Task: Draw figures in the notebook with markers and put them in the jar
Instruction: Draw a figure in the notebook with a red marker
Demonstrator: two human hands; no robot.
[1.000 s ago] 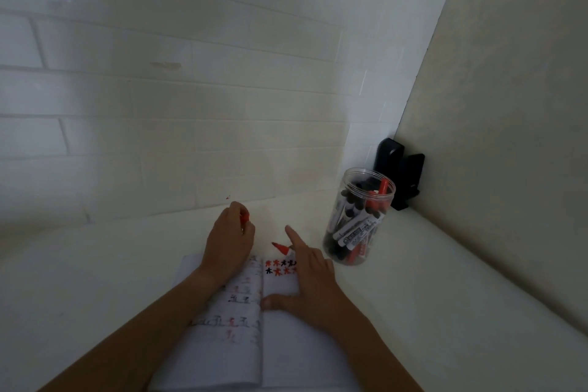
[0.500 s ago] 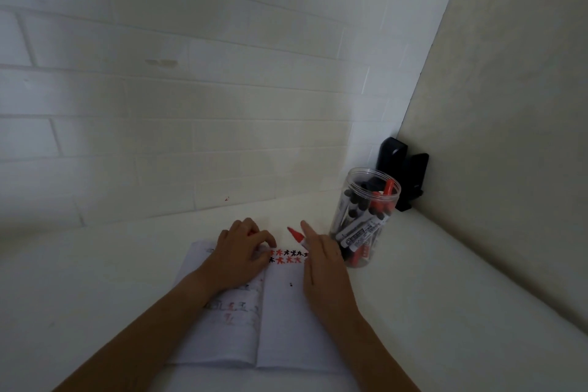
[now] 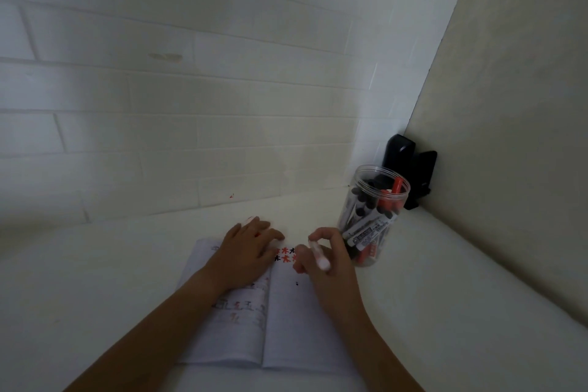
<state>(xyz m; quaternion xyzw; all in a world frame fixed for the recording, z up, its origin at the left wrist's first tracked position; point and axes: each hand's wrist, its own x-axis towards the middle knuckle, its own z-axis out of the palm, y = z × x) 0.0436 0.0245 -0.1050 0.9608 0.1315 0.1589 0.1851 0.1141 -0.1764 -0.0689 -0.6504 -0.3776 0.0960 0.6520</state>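
An open notebook (image 3: pixel 286 321) lies on the white table, with small red and black figures (image 3: pixel 285 255) drawn near the top of its right page. My right hand (image 3: pixel 327 259) grips a white marker (image 3: pixel 319 256) over those figures, its tip end hidden by my fingers. My left hand (image 3: pixel 246 248) rests on the top of the left page with fingers curled; a red cap held earlier is hidden under it. A clear plastic jar (image 3: pixel 372 216) holding several black and red markers stands just right of my right hand.
A black device (image 3: pixel 410 165) stands in the corner behind the jar. A white tiled wall runs along the back and a beige wall (image 3: pixel 509 137) closes the right side. The table (image 3: pixel 95 280) stretches out left of the notebook.
My left hand came down from holding the red cap onto the left page. My right hand turned the marker from pointing away to a writing grip over the figures.
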